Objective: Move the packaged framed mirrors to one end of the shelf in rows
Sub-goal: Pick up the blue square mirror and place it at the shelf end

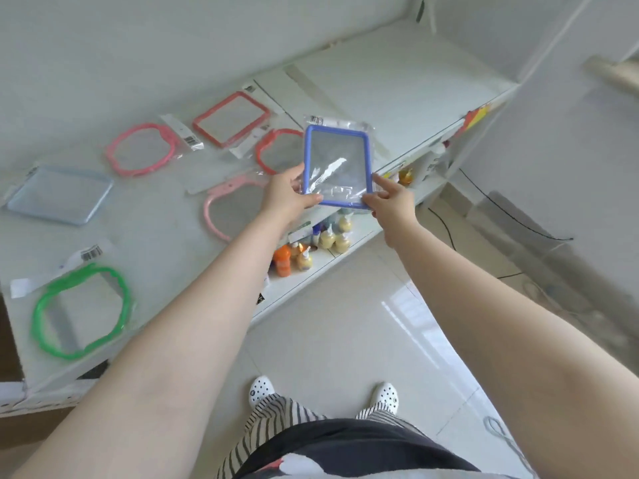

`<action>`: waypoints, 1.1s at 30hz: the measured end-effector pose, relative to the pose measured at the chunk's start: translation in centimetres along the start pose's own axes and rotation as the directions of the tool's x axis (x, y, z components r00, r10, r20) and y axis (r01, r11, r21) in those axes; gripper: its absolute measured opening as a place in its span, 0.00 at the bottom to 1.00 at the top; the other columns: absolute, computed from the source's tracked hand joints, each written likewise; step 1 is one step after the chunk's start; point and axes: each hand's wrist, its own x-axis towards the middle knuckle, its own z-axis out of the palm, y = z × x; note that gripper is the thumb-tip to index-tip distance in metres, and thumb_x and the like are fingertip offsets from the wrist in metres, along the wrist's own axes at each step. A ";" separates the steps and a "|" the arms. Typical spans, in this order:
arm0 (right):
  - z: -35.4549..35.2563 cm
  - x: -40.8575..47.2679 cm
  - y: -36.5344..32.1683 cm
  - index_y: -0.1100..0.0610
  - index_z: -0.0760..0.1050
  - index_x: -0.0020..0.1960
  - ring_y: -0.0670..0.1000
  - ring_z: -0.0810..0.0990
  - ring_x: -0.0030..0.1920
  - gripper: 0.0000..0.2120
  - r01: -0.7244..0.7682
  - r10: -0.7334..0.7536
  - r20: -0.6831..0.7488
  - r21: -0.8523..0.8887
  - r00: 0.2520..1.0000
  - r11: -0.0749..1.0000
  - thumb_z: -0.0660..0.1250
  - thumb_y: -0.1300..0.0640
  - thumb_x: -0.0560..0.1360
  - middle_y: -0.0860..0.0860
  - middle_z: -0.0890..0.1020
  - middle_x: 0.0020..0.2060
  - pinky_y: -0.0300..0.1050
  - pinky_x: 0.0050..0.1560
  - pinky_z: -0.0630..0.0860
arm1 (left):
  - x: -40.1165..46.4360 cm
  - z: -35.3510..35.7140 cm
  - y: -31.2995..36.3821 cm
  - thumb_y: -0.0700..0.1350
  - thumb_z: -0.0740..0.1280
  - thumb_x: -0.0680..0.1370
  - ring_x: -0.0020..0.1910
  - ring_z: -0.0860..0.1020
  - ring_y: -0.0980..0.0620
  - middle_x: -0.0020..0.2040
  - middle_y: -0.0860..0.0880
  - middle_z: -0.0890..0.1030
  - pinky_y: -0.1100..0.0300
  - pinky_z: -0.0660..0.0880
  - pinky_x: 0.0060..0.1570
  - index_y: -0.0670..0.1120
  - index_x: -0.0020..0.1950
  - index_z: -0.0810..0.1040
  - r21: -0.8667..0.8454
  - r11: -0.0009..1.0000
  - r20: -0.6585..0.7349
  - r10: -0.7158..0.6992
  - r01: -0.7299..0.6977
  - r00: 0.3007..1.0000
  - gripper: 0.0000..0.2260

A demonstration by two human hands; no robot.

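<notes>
On the shelf (397, 77) to my left lie green (81, 311), pale blue (60, 195), pink (141, 150) and red (231, 119) packaged mirrors, scattered. My left hand (288, 198) and right hand (390, 202) each grip a lower corner of the blue-framed mirror (338, 164), lifted above the front edge. I judge I'm mid-carry; next it needs setting squarely toward the bare right end.

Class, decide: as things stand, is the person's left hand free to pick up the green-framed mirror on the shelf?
Probably not yet. The left hand grips the blue-framed mirror together with the right hand. Nothing covers the green-framed mirror, so it looks reachable once that hand lets go.
</notes>
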 end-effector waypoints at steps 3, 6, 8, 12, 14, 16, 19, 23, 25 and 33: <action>-6.6 1.8 1.4 0.51 0.70 0.71 0.45 0.72 0.36 0.26 -0.010 0.010 -0.037 0.021 0.999 1.000 0.68 0.64 0.75 0.49 0.78 0.40 0.36 0.40 0.73 | 0.5 6.8 1.3 0.32 0.72 0.71 0.48 0.80 0.51 0.56 0.47 0.81 0.56 0.80 0.53 0.46 0.73 0.67 -0.125 0.992 0.024 -0.033 0.036 0.999 0.33; -13.1 3.7 2.6 0.51 0.71 0.71 0.45 0.73 0.36 0.26 0.005 -0.005 -0.064 0.006 0.998 1.000 0.68 0.64 0.74 0.52 0.80 0.45 0.37 0.41 0.72 | 1.2 13.6 2.5 0.31 0.71 0.72 0.46 0.81 0.49 0.56 0.45 0.80 0.61 0.81 0.46 0.46 0.73 0.67 -0.156 0.985 0.059 -0.066 0.074 0.996 0.32; -17.1 4.7 3.0 0.51 0.71 0.70 0.44 0.73 0.34 0.26 0.004 -0.004 -0.081 -0.004 0.997 1.000 0.68 0.64 0.74 0.52 0.80 0.46 0.35 0.37 0.71 | 1.5 17.8 3.5 0.31 0.70 0.72 0.44 0.80 0.49 0.54 0.44 0.79 0.62 0.80 0.44 0.46 0.73 0.68 -0.168 0.981 0.072 -0.088 0.099 0.993 0.32; -23.1 6.6 3.4 0.52 0.71 0.70 0.45 0.72 0.33 0.25 0.001 -0.004 -0.123 -0.023 0.992 1.000 0.67 0.64 0.75 0.49 0.78 0.41 0.35 0.35 0.70 | 2.8 24.2 5.3 0.31 0.70 0.72 0.46 0.79 0.48 0.54 0.44 0.79 0.60 0.79 0.46 0.46 0.73 0.68 -0.130 0.985 0.100 -0.102 0.114 0.990 0.31; -25.2 7.9 3.7 0.53 0.71 0.70 0.47 0.74 0.36 0.25 -0.011 0.009 -0.134 -0.015 0.991 1.000 0.68 0.65 0.75 0.52 0.80 0.45 0.36 0.37 0.72 | 3.8 26.5 6.2 0.32 0.70 0.72 0.46 0.79 0.48 0.53 0.46 0.80 0.58 0.79 0.46 0.47 0.73 0.68 -0.097 0.989 0.108 -0.103 0.113 0.989 0.31; -26.7 9.4 4.1 0.53 0.72 0.70 0.50 0.76 0.40 0.26 -0.020 0.020 -0.152 0.006 0.988 1.000 0.68 0.65 0.74 0.56 0.81 0.51 0.38 0.40 0.73 | 4.8 28.3 7.1 0.33 0.71 0.72 0.45 0.79 0.49 0.48 0.49 0.80 0.60 0.77 0.43 0.48 0.73 0.68 -0.069 0.991 0.105 -0.107 0.115 0.989 0.31; -28.5 12.2 4.5 0.52 0.72 0.69 0.51 0.79 0.43 0.27 -0.035 0.039 -0.175 0.028 0.984 0.999 0.69 0.66 0.72 0.57 0.83 0.52 0.41 0.44 0.76 | 6.8 30.7 8.2 0.33 0.71 0.72 0.46 0.80 0.48 0.50 0.47 0.80 0.61 0.77 0.42 0.48 0.72 0.69 -0.039 0.992 0.117 -0.118 0.124 0.986 0.31; -30.3 16.2 4.2 0.51 0.74 0.68 0.54 0.83 0.49 0.27 -0.049 0.060 -0.194 0.062 0.979 0.997 0.69 0.66 0.71 0.56 0.84 0.50 0.46 0.55 0.79 | 10.8 33.5 9.2 0.31 0.72 0.70 0.50 0.82 0.45 0.54 0.44 0.80 0.59 0.80 0.47 0.48 0.72 0.69 -0.049 0.989 0.127 -0.133 0.140 0.983 0.32; -31.1 18.4 3.4 0.52 0.73 0.68 0.50 0.81 0.45 0.27 -0.057 0.070 -0.209 0.069 0.975 0.996 0.69 0.66 0.72 0.55 0.84 0.50 0.42 0.49 0.78 | 13.1 34.7 9.9 0.31 0.72 0.70 0.50 0.82 0.44 0.53 0.44 0.81 0.57 0.81 0.50 0.48 0.72 0.69 -0.062 0.988 0.143 -0.133 0.143 0.981 0.32; -33.5 27.5 -0.7 0.49 0.73 0.69 0.49 0.77 0.38 0.26 -0.076 0.081 -0.243 0.032 0.966 0.997 0.68 0.65 0.72 0.54 0.83 0.47 0.43 0.45 0.77 | 22.1 38.1 13.9 0.32 0.70 0.72 0.41 0.82 0.48 0.53 0.47 0.81 0.50 0.82 0.46 0.50 0.71 0.71 -0.063 0.983 0.154 -0.159 0.170 0.975 0.30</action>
